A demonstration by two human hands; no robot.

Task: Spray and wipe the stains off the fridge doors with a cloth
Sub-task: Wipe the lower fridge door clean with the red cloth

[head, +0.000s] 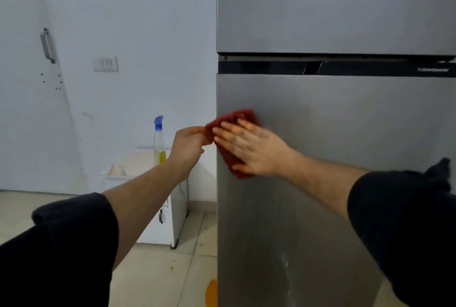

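Left sleeve (74, 232) and right sleeve (407, 220): dark, near-black fabric, loose, cuffs bunched in folds below the elbow. Forearms uncovered beyond the cuffs. Left hand (188, 145) and right hand (254, 151) bare.

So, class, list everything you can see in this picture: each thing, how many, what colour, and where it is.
upper door: one, grey, top right
lower door: one, grey, below it
cloth: one, red, at lower door's left edge
streak: one, whitish, low on lower door
spray bottle: one, clear, blue nozzle, on cabinet
cabinet: one, white, left of fridge
switch plate: one, white, on wall
handle: one, metal, far left
left hand: pinches cloth's corner
right hand: flat, presses cloth to door
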